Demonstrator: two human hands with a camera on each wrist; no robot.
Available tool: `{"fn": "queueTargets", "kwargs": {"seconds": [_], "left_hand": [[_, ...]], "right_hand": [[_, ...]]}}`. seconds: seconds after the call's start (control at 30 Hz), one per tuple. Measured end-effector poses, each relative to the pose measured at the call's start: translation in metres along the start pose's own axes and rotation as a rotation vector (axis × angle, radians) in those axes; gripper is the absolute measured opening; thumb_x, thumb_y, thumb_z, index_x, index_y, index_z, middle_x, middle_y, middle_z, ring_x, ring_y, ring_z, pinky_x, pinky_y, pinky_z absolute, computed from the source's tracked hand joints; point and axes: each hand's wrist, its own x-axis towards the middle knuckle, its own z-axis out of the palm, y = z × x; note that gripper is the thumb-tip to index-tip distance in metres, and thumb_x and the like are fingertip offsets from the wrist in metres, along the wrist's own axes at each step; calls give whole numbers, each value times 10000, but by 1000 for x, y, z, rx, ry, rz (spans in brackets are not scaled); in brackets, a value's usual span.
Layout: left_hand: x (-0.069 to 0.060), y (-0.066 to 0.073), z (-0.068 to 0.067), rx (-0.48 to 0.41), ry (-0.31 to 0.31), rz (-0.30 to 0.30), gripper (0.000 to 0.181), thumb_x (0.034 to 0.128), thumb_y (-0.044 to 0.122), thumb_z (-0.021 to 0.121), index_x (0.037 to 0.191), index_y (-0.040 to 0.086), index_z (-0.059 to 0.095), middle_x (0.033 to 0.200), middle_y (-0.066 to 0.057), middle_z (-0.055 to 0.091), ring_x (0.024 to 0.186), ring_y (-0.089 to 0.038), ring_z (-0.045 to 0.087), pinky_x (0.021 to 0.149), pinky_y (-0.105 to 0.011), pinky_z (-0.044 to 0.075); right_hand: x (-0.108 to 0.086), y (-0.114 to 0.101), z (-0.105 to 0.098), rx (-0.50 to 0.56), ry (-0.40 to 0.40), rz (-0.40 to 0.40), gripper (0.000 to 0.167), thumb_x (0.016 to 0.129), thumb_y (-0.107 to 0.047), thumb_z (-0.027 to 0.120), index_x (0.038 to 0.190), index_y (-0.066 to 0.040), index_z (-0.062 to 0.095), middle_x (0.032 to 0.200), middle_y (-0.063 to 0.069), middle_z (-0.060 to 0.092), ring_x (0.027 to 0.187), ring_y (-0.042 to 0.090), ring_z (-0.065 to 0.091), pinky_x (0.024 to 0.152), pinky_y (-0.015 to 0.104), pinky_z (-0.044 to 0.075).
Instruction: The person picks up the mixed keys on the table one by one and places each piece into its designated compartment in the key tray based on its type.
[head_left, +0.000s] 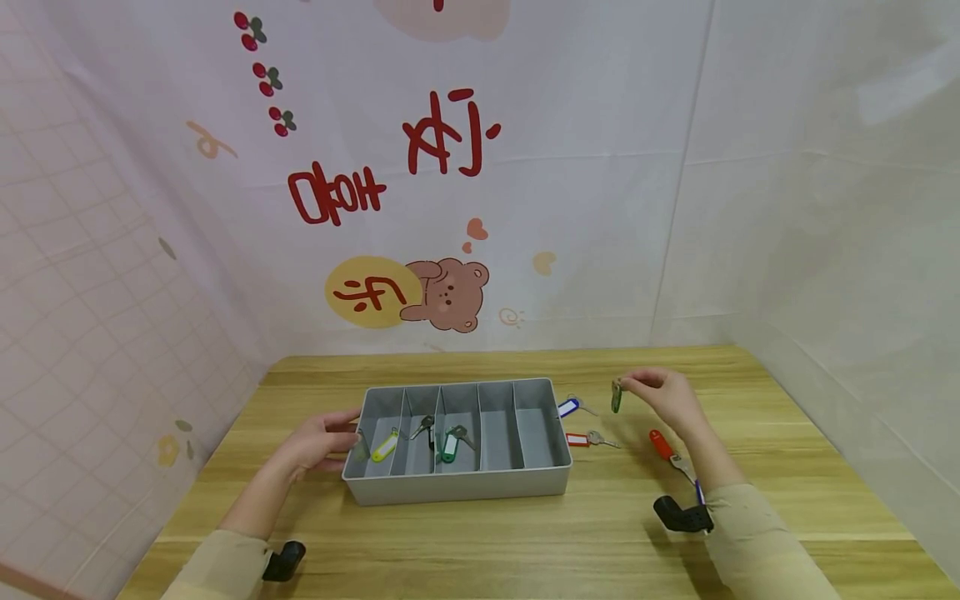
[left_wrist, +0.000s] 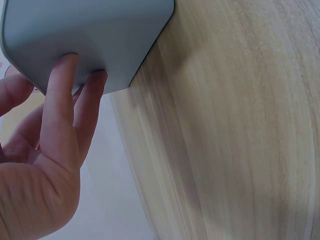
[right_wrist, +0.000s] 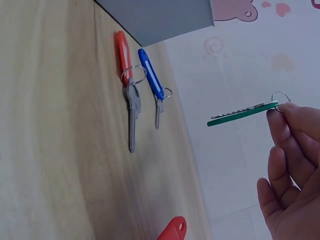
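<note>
Above the table [head_left: 450, 550], the right hand [head_left: 667, 401] pinches a green-tagged key [head_left: 617, 398] by its ring, right of the gray tray [head_left: 461, 487]; the left hand [head_left: 318, 443] rests spread, nearly straight fingers [left_wrist: 60, 107] against the tray's left end.

Wood-grain tabletop [head_left: 465, 546], pale cloth backdrop [head_left: 592, 192], red characters [head_left: 475, 137], printed cherries [head_left: 266, 88], cartoon bear [head_left: 453, 296], grid-patterned cloth [head_left: 82, 275] at left
</note>
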Motion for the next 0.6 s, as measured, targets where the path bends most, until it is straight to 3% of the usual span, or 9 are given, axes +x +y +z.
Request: {"fn": "queueTargets", "kwargs": {"seconds": [0.6], "left_hand": [[0, 0, 0, -2, 0, -3, 644, 954, 16, 591, 1514, -69, 286, 1424, -380, 393, 1017, -318, 652, 760, -415, 590]], "right_hand": [[0, -26, -1, 91, -5, -28, 470, 933, -402, 690, 1145, 17, 707, 1138, 144, 700, 1147, 329, 556, 981, 527, 431]]}}
